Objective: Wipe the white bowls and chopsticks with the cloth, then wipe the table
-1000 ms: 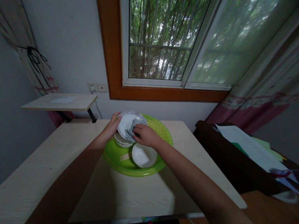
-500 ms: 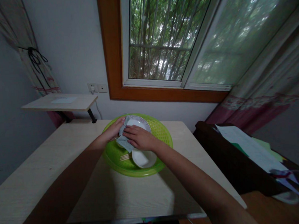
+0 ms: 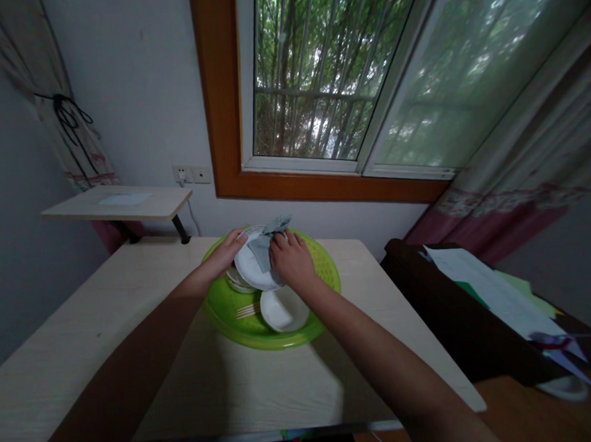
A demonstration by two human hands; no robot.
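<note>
Beneath a barred window (image 3: pixel 311 80), a pale wooden table (image 3: pixel 260 390) is shown by the head camera. Toward its far left corner a small raised shelf (image 3: pixel 159 206) is set, and by its far edge a round green tray (image 3: pixel 277 343) is placed. Above the tray, toward its far edge, a white plate (image 3: pixel 248 267) is held tilted; its left rim is gripped by the fingers of the left hand (image 3: pixel 222 255). A grey cloth (image 3: pixel 262 251) is pinched in the bent fingers of the right hand (image 3: pixel 292 258) and laid against the plate's inner face, one end sticking up past the far rim. Near the tray's left edge, stacked bowls (image 3: pixel 240 284) are partly covered by the plate. Closer to the near edge, a white bowl (image 3: pixel 285 310) is seen upright, with chopsticks (image 3: pixel 248 310) laid just beside it on the left
</note>
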